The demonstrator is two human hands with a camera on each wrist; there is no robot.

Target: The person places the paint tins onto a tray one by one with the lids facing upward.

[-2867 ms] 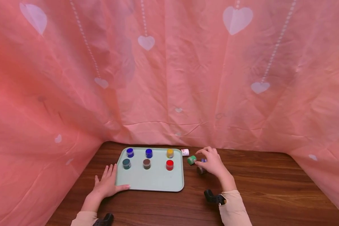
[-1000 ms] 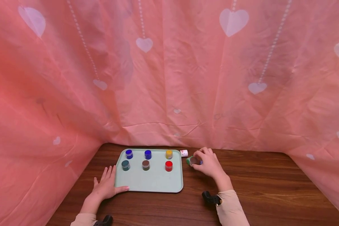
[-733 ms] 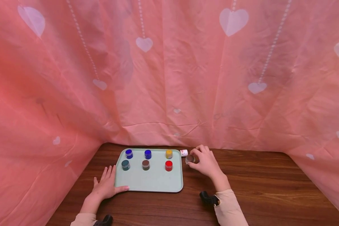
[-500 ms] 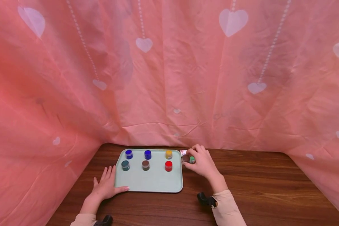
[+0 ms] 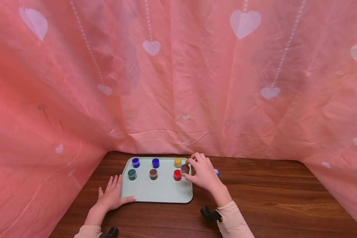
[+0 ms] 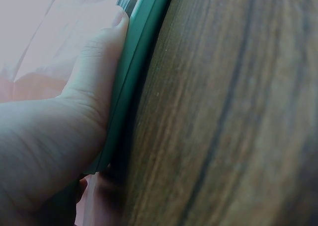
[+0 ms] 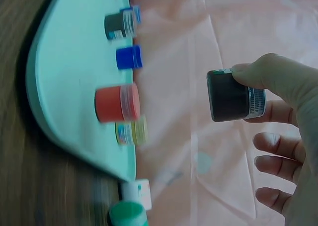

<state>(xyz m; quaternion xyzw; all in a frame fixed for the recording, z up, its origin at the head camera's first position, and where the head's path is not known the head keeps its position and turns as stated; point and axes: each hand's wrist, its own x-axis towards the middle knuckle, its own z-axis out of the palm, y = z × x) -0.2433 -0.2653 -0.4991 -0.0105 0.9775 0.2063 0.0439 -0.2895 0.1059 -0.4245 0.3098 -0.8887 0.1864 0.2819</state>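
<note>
My right hand [image 5: 204, 173] pinches a dark brown paint jar [image 5: 184, 169] between thumb and fingers, beside the red paint jar [image 5: 177, 175] in the head view. In the right wrist view the held jar [image 7: 228, 95] is raised above the level of the tray, its ribbed lid end toward the palm. Fingers spread, my left hand [image 5: 110, 195] lies at the left front corner of the pale green tray [image 5: 159, 192]. Its thumb [image 6: 94, 62] rests along the tray's rim in the left wrist view.
On the tray stand a yellow jar [image 5: 178, 162], two blue jars [image 5: 155, 163], a teal jar [image 5: 132, 174] and another brown jar [image 5: 153, 174]. Past its right edge are a white jar [image 7: 136, 193], a green jar [image 7: 128, 213] and a partly hidden blue one [image 5: 217, 172]. Pink curtain hangs behind.
My right hand has taken hold of the brown jar from the group right of the tray and carried it left, over the tray's right side. My left hand has stayed in place.
</note>
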